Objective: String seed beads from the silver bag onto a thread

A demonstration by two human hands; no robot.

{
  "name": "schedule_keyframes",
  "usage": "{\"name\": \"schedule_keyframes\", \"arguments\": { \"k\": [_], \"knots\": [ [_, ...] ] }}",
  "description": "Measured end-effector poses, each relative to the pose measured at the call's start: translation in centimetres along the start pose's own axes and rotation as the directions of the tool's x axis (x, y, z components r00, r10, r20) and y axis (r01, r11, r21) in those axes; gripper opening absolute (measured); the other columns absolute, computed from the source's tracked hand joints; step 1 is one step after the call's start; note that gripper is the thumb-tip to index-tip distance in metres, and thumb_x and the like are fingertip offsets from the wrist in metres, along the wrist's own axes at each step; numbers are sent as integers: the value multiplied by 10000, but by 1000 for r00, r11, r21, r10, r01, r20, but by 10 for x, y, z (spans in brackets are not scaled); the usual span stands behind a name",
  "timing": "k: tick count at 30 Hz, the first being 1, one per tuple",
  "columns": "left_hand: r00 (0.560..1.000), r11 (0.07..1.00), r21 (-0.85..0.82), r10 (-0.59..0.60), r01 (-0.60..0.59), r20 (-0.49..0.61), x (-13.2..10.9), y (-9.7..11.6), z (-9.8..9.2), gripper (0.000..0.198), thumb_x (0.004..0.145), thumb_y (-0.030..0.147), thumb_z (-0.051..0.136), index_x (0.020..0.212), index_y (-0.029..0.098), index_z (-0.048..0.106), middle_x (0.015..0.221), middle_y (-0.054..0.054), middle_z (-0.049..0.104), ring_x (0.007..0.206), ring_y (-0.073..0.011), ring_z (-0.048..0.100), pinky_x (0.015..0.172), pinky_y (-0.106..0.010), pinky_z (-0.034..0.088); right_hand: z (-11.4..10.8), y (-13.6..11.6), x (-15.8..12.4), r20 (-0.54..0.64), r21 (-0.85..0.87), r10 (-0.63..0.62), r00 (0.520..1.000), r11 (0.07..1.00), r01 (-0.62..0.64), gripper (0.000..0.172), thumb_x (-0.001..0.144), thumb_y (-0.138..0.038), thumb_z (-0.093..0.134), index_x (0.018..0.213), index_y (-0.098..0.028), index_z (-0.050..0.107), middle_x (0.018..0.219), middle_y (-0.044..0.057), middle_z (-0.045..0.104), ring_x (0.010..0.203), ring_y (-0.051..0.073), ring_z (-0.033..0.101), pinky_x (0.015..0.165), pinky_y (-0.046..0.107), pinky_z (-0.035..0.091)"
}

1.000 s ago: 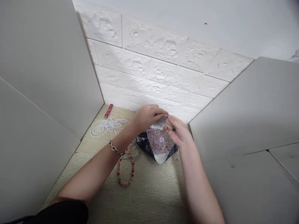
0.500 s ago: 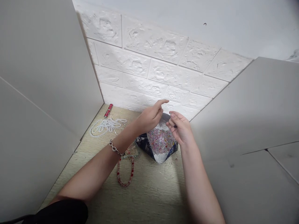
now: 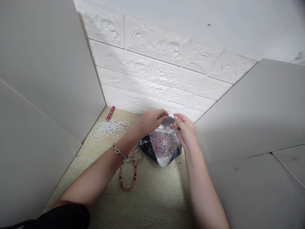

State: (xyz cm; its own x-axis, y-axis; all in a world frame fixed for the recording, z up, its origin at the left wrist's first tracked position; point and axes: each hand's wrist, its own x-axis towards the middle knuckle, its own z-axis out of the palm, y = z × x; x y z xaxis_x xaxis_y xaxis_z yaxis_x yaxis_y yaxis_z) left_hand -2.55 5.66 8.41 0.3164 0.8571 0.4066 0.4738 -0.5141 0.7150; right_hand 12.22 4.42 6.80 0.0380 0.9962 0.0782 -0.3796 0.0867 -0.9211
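My left hand [image 3: 153, 121], with a chain bracelet [image 3: 118, 150] on its wrist, has its fingertips pinched together above the back of a dark blue patterned pouch [image 3: 146, 146]. Close on its right, my right hand [image 3: 184, 128] is also closed, thumb against forefinger. A small gap separates the two sets of fingertips. What either pinch holds, if anything, is too fine to make out. Below them, many tiny pink and multicoloured beads [image 3: 164, 143] lie in a clear, shiny plastic sheet or bag [image 3: 163, 162] on the pouch.
Left of my left hand lie a heap of white bead strands [image 3: 109, 129] and a red tube [image 3: 110, 113]. A red and pink bead loop [image 3: 128, 190] rests nearer on the wooden surface [image 3: 152, 197]. Grey panels [image 3: 47, 63] stand on both sides, with a white brick-pattern wall [image 3: 143, 63] behind.
My left hand's forefinger was stretched out; its fingers have now curled into a pinch, slightly lower. My right hand stays nearly in place.
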Motion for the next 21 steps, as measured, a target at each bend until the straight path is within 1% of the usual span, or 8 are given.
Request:
{"name": "schedule_keyframes", "arguments": {
  "k": [3,6,12,16,21],
  "knots": [
    [999,999,38,-7,9,-39,0,2,0,202,769,210,461,791,156,654,676,-11,648,597,-92,529,593,-214,377,1,0,0,-3,1,-3,1000,1000,3,157,619,-225,681,755,-174,623,519,-84,454,418,4,394,519,155,457],
    [998,999,52,4,0,-64,-1,4,0,204,773,215,453,772,150,646,652,-6,633,581,-87,507,582,-215,367,4,1,-1,3,11,1,1000,1000,-1,163,617,-229,683,754,-171,618,482,-92,424,418,7,377,543,163,469],
    [999,999,-36,-18,17,-43,-1,5,1,174,780,163,424,756,141,594,697,-7,635,592,-79,506,599,-211,379,7,1,-2,5,23,3,1000,1000,-3,174,616,-231,684,762,-167,613,472,-97,412,414,5,354,564,174,477],
    [998,996,-85,-31,27,-55,-2,7,1,180,806,181,407,728,147,565,682,5,626,563,-71,487,606,-211,387,6,3,-1,2,24,-3,1000,1000,3,180,605,-234,692,754,-169,613,459,-101,400,405,2,343,556,173,471],
    [996,991,-125,-48,39,-76,-3,13,2,172,815,198,411,738,155,559,700,10,630,564,-71,496,609,-212,398,6,5,0,-20,17,16,1000,1000,-15,204,578,-239,708,749,-174,617,457,-99,407,406,6,371,522,165,449]
  ]
}}
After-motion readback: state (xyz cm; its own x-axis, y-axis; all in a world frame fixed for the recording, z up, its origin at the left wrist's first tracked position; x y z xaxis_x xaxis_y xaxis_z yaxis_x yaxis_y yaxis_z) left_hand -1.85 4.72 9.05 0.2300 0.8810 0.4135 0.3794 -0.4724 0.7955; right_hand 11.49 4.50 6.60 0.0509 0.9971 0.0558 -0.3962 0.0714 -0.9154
